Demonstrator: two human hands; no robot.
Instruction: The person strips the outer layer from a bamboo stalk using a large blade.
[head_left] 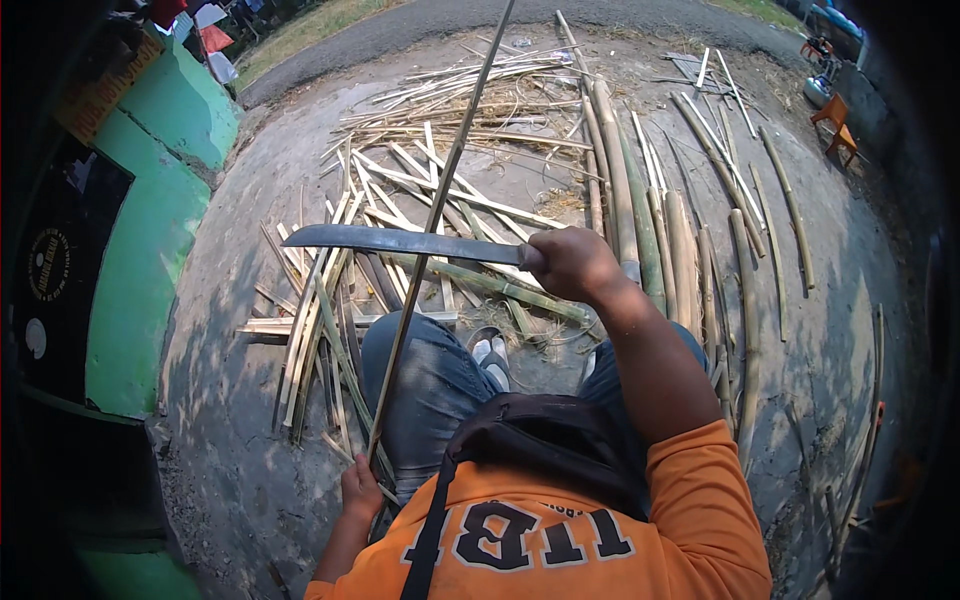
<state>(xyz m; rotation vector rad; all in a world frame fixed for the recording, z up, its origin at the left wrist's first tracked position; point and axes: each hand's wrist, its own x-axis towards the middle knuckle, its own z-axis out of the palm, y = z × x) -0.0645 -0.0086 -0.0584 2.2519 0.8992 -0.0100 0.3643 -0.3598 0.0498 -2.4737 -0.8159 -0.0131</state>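
My right hand [575, 263] is closed round the handle of a machete [390, 241]. Its long, slightly curved blade points left, roughly level across the view. A long, thin bamboo strip [457, 150] slants from beside my left thigh up past the top edge. Low on the left, my left hand [360, 490] grips this strip near its lower end. Blade and strip cross in the middle of the view; whether they touch, I cannot tell.
Split bamboo strips [400, 185] lie heaped ahead and to the left. Whole bamboo poles [618, 170] and more lengths lie to the right. A green wall [150, 230] stands at left, an orange chair [836, 125] far right. A black bag [545, 435] rests at my waist.
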